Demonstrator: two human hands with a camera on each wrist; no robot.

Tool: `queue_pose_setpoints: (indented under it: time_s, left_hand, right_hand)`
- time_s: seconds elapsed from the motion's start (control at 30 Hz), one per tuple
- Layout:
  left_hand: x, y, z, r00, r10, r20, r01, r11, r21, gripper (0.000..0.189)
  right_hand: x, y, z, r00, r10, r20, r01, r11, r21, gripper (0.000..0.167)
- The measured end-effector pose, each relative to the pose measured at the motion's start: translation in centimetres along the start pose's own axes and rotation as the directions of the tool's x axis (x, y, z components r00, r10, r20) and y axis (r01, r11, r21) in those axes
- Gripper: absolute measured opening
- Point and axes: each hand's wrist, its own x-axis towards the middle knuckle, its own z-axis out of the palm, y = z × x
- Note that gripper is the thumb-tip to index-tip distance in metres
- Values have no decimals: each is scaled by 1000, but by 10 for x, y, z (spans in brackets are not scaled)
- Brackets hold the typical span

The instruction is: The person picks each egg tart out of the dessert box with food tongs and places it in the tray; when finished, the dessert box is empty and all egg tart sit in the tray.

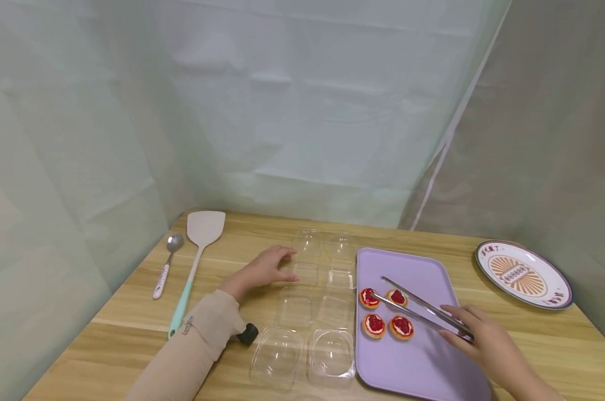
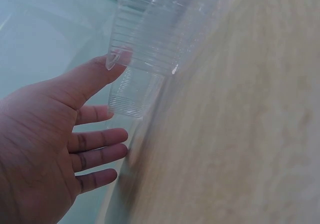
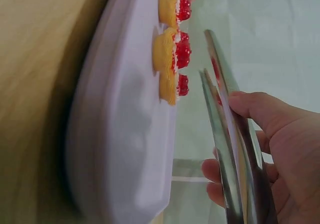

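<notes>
Near the clear plastic containers, which lie in two columns on the table, my left hand is spread. In the left wrist view its thumb overlaps the corner of one ribbed clear container, and the other fingers stay extended. My right hand holds metal tongs by their arms, tips apart. The tips reach over several small red-topped tarts on a lilac tray. From the right wrist view, the tongs hold nothing and stand off the yellow-crusted tarts.
A white spatula with a mint handle and a spoon lie at the left. On the right is a white oval plate with an orange sunburst. Pale cloth hangs behind the wooden table.
</notes>
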Motion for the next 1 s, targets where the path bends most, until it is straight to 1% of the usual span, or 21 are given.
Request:
queue_pose_setpoints:
  time_s: [0.1,0.23,0.3,0.6,0.67,0.87,1.0]
  left_hand:
    - [1,1,0,1000,-2,0,2,1000,-1,75]
    - [2,1,0,1000,-7,1,7,1000,-3,75]
    - [3,0,0,1000,-8,5,8,1000,-4,76]
    - [3,-4,1,1000,0,5,0,1000,-10,78]
    - [3,-5,2,1000,0,5,0,1000,-11,78]
    - [4,-5,3,1000,-1,10,1,1000,-12,77]
    - [4,-5,3,1000,-2,11,2,1000,-11,77]
  right_hand:
    - [-5,2,-3,997,72,16,-72,997,-2,41]
    - [-10,7,-8,985,171,23,-171,985,-18,41]
    - [-12,10,-10,978,204,29,-204,979,-19,41]
    - [-19,30,-15,968,253,4,-253,967,-20,40]
    - [-21,34,-17,961,278,12,-278,960,-20,41]
    - [-29,51,-22,931,363,45,-362,932,-28,44]
    - [-34,65,-22,926,377,23,-376,926,-39,42]
